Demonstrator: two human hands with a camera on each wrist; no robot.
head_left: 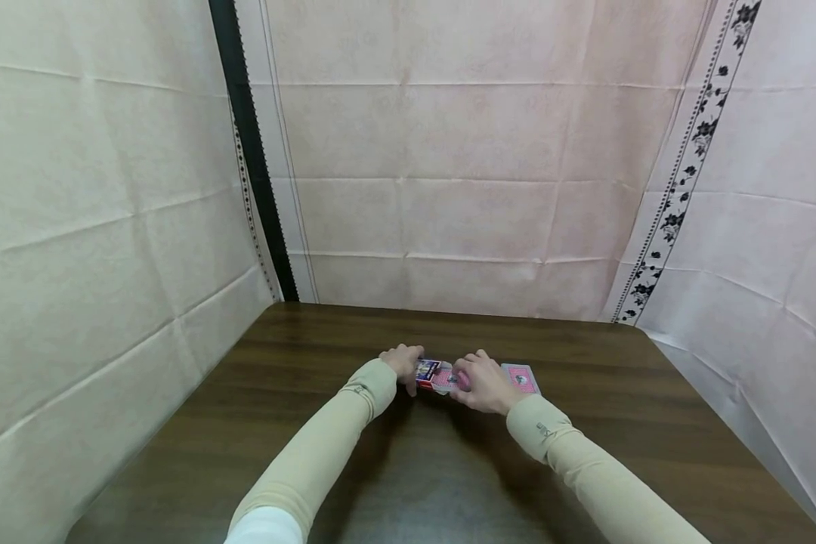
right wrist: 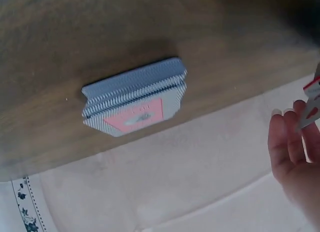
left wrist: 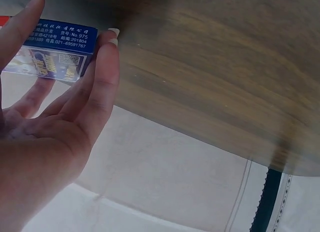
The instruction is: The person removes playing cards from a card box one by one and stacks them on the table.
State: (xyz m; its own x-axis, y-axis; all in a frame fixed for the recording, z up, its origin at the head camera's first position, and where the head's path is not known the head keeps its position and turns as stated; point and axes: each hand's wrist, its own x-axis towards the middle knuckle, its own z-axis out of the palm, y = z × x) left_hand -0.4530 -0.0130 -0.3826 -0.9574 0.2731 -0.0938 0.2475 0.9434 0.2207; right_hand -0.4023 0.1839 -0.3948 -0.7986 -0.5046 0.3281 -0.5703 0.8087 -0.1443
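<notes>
My left hand (head_left: 404, 364) grips a blue and red playing card box (head_left: 427, 370), thumb on one side and fingers on the other. In the left wrist view, white print shows on the blue side of the box (left wrist: 62, 36). Pink-backed playing cards (head_left: 443, 379) show at the box's right end. My right hand (head_left: 486, 383) pinches cards there; how many cannot be told. In the right wrist view, a pale piece with a red mark (right wrist: 312, 111) shows at the fingers of this hand (right wrist: 295, 152). Right of it lies a stack of pink-backed cards (head_left: 520, 378).
Everything lies on a dark brown wooden table (head_left: 299, 423). Creased pale cloth (head_left: 476, 151) hangs behind the far edge and at both sides. In the right wrist view, the card stack (right wrist: 137, 111) stands apart from my right hand, its edges slightly uneven.
</notes>
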